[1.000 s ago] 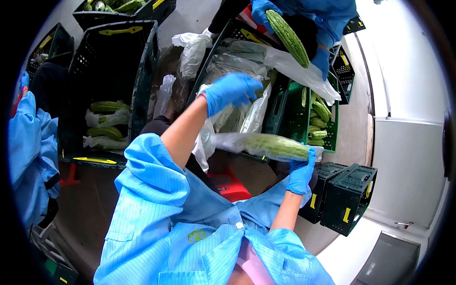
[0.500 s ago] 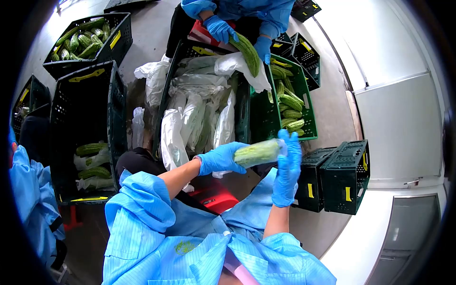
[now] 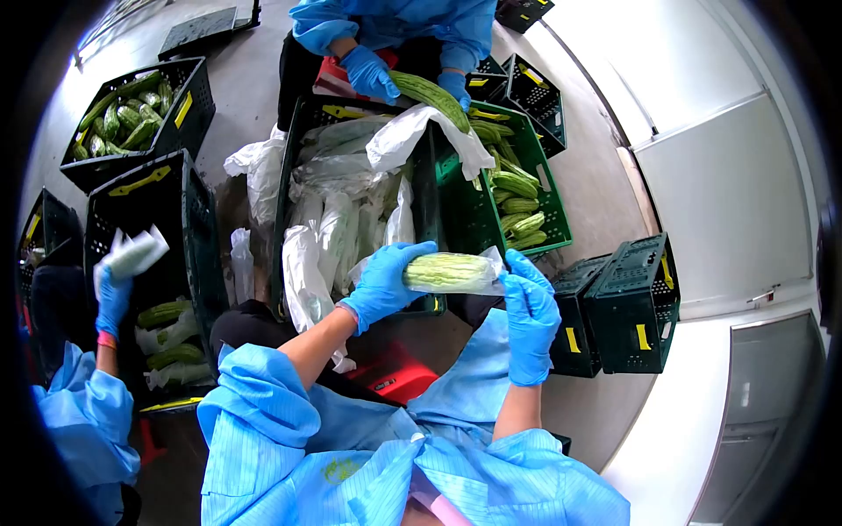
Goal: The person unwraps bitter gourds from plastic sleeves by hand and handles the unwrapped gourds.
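Note:
In the head view a pale green, ridged gourd [image 3: 452,273] lies level in a clear plastic bag in front of my body. My left hand [image 3: 386,285], in a blue glove, is wrapped around its left end. At the other end my gloved right hand [image 3: 531,316] pinches the gathered edge of the bag [image 3: 493,263] between thumb and fingers. Just beyond my hands stands a dark crate [image 3: 282,210] holding several white-wrapped gourds [image 3: 338,228]. Some white wrapping [image 3: 305,272] hangs over its near side.
Opposite, a co-worker's gloved hands [image 3: 373,74] hold a long green gourd [image 3: 430,95] over white wrapping. A green crate [image 3: 561,219] of gourds adjoins the dark one. At left, another person's hand [image 3: 112,302] lifts a wrapped gourd [image 3: 133,252] beside a tall crate [image 3: 197,237]. Stacked crates [image 3: 627,307] stand right.
My right hand has gone from spread fingers to pinching the bag's end. The bagged gourd has turned level and shifted slightly left. At left, a person's hand with a wrapped gourd has come into view.

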### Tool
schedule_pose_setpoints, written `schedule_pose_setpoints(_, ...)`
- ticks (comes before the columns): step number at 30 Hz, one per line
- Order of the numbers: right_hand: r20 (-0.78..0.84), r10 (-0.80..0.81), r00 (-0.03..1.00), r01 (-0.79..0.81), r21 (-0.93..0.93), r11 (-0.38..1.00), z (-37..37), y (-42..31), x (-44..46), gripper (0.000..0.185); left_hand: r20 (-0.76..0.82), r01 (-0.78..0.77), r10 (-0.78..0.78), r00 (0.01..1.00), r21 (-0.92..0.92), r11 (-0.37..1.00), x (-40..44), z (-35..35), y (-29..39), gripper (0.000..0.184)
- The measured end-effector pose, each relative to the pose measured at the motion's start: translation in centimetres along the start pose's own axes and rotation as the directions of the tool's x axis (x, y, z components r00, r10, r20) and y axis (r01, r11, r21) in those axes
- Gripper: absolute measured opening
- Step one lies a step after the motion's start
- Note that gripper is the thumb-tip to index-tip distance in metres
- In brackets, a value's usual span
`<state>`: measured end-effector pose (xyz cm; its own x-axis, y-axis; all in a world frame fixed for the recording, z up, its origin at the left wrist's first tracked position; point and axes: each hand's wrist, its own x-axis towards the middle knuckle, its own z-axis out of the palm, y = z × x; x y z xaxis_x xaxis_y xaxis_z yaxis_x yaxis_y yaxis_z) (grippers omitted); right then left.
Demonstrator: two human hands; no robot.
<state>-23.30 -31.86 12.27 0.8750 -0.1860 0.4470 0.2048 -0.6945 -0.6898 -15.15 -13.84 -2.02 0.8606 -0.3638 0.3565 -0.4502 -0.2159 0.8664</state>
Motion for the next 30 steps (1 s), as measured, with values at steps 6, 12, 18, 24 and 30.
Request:
schedule_pose_setpoints(6, -0.028, -0.007, 1.000, 0.005, -0.078, 0.997, 0.8, 1.6, -0.2, 0.029, -0.071, -0.018, 0.025, 0.997, 0.089, 0.996, -0.1, 0.0, -0.4, 0.061)
schedule_pose_setpoints(12, 0.179, 0.155, 0.972, -0.158, 0.004, 0.987, 0.3, 2.4, -0.9, 0.033, -0.076, -0.041, 0.050, 0.996, 0.116, 0.992, 0.0, 0.0, -0.2, 0.061)
schedule_pose_setpoints(18, 0.153, 0.209, 0.966, -0.216, 0.032, 0.976, 0.0, 2.3, -1.1, 0.027, -0.039, -0.069, 0.076, 0.996, 0.155, 0.986, -0.1, -0.1, 0.3, 0.062)
schedule_pose_setpoints(24, 0.202, 0.004, 0.979, 0.021, -0.122, 0.992, -0.8, 2.6, -0.4, 0.021, 0.098, -0.097, 0.078, 0.992, 0.217, 0.971, 0.4, -0.4, 1.6, 0.054)
schedule_pose_setpoints(30, 0.305, 0.004, 0.952, 0.035, -0.122, 0.992, -1.1, 4.9, -1.6, 0.024, 0.193, -0.052, 0.012, 0.981, 0.203, 0.978, 0.3, -0.4, 1.5, 0.057)
